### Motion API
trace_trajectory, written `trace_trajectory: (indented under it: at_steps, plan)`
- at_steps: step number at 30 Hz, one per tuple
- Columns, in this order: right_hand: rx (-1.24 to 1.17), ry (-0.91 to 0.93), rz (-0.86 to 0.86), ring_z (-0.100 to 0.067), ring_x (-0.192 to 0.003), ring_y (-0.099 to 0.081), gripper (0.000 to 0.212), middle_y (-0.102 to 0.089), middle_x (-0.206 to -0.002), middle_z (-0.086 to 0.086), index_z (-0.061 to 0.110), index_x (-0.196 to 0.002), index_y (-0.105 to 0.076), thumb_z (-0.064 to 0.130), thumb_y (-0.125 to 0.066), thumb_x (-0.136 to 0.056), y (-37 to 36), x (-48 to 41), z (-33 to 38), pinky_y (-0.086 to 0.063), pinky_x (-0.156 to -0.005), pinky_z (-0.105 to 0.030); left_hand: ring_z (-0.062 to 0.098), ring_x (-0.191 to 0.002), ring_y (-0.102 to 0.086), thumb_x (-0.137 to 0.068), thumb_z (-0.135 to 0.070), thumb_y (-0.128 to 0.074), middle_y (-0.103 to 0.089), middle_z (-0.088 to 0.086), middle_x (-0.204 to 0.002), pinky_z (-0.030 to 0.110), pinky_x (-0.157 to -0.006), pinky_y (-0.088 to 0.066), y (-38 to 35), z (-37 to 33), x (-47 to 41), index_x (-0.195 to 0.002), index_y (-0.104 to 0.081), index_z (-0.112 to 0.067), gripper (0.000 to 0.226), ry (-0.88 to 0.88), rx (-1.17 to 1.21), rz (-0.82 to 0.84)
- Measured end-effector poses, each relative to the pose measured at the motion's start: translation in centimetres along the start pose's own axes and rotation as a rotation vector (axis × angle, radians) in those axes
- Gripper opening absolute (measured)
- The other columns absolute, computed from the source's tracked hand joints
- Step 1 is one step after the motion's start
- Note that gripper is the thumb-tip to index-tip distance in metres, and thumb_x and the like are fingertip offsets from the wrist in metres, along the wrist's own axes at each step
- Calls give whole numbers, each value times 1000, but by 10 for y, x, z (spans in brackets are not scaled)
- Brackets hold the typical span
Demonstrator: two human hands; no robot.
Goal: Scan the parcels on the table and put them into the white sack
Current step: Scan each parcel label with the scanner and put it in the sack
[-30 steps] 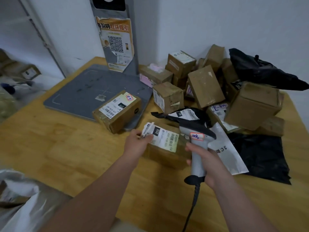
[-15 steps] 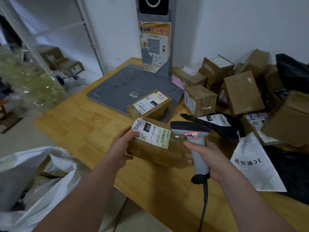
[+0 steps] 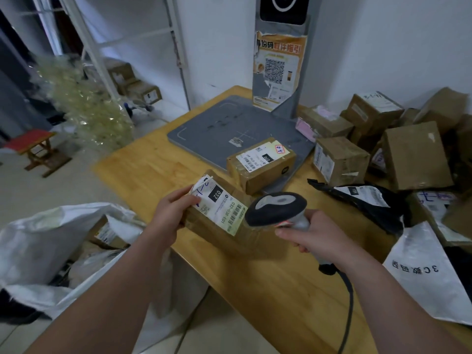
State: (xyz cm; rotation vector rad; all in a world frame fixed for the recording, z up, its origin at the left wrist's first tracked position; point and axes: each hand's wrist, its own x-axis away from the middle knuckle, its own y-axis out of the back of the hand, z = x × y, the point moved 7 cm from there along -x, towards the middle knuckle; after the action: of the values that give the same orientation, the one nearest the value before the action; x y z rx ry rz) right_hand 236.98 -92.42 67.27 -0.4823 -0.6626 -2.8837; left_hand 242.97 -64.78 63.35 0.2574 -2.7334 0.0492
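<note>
Scan step: parcel (image 3: 204,233) at the table's (image 3: 281,290) near-left edge.
The left hand (image 3: 173,213) grips its left end; the right hand (image 3: 319,238) grips the scanner (image 3: 275,208) beside its label. Next, probably: lower it left into the white sack (image 3: 51,238).

Soft, even indoor light, moderately bright, no hard glare, faint shadows under boxes (image 3: 339,159) on the table (image 3: 153,164), left background dim, foil plant (image 3: 86,108) smeared by blur, scanner (image 3: 277,206) head soft with 1 small red glow, parcel (image 3: 219,208) label print partly legible, shelf posts (image 3: 90,49) bowed by wide-angle distortion.
</note>
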Motion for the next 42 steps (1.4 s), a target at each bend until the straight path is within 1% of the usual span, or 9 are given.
trace_trajectory:
  at_steps: [4,9,18,23,25,31,37,39,42]
  plan:
    - [133,70,-8,-4,-66,-59,24,-63,-75,11,34,-81,-59,25,-81,-76,-16,-5,9,-43,-57,-18,16,-80,-64,-84,-7,-63,-71,3,-93,35,-74,-53,17,0,3,-110,-69,-22,31,-4,7,-4]
    - [214,90,-14,-7,-66,-62,19,-65,-68,9,29,-76,-63,30,-82,-73,-31,-9,16,-45,-57,-24,14,-75,-65,-85,-6,-61,-72,-2,-81,30,-64,-49,42,0,4,-105,-70,-25,29,-11,43,-52]
    - [228,148,-11,-4,-62,-59,18,-63,-63,9,27,-73,-64,26,-82,-73,-68,-16,48,-40,-54,-20,22,-83,-65,-84,-7,-61,-73,7,-92,40,-80,-49,95,2,-11,-109,-70,-23,31,5,67,-69]
    - [226,146,-11,-1,-57,-60,16,-64,-57,12,24,-72,-66,26,-82,-72,-102,-27,67,-41,-54,-21,13,-64,-65,-85,-6,-58,-72,-1,-75,32,-65,-48,133,-3,-29,-110,-69,-18,30,1,79,-60]
    - [227,152,-13,0,-55,-59,16,-63,-56,13,23,-71,-66,27,-82,-71,-120,-32,79,-41,-53,-21,13,-65,-63,-86,-6,-58,-71,-5,-68,31,-63,-48,153,-6,-37,-110,-69,-19,29,6,81,-73]
    - [228,154,-8,2,-54,-58,16,-64,-56,15,24,-73,-67,29,-82,-72,-177,-51,116,-39,-50,-16,9,-61,-64,-86,-7,-57,-70,-2,-76,25,-53,-46,216,-16,-62,-111,-69,-21,31,5,86,-61]
    - [282,133,-11,-10,-62,-62,19,-66,-66,5,20,-74,-67,30,-82,-71,-238,-73,141,-47,-55,-25,17,-70,-61,-84,-6,-58,-70,-2,-71,28,-62,-48,287,-11,-87,-107,-71,-21,30,10,94,-121]
    - [262,109,2,-10,-63,-63,20,-67,-68,4,19,-76,-67,31,-83,-72,-259,-80,145,-48,-56,-26,19,-79,-64,-80,-11,-64,-71,-2,-80,33,-69,-52,315,-6,-95,-114,-69,-21,35,19,107,-170]
    - [224,67,42,-8,-64,-62,21,-66,-71,5,22,-78,-66,34,-82,-72,-291,-93,147,-45,-55,-22,29,-105,-63,-65,-28,-74,-65,10,-118,40,-84,-52,362,11,-110,-131,-59,-21,68,67,99,-270]
